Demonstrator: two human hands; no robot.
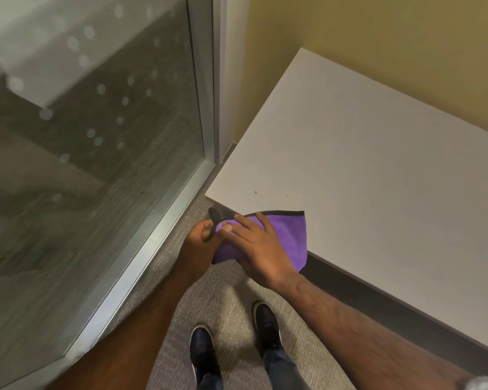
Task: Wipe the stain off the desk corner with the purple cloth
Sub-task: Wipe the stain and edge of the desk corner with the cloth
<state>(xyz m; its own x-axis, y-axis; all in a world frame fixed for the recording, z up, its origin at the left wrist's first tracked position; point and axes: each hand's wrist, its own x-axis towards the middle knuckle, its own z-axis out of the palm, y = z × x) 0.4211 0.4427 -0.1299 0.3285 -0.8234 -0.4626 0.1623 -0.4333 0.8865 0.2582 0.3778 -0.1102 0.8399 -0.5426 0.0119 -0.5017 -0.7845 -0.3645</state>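
A purple cloth with a black hem is folded and held just in front of the near left corner of the white desk. My left hand pinches the cloth's black-edged corner from the left. My right hand lies on top of the cloth with fingers spread and the thumb beneath it, gripping it. Small dark specks of stain sit on the desk surface near the corner, a little beyond the cloth and untouched by it.
A glass wall with a metal frame stands close on the left of the desk. A yellow wall runs behind it. Grey carpet and my two dark shoes are below.
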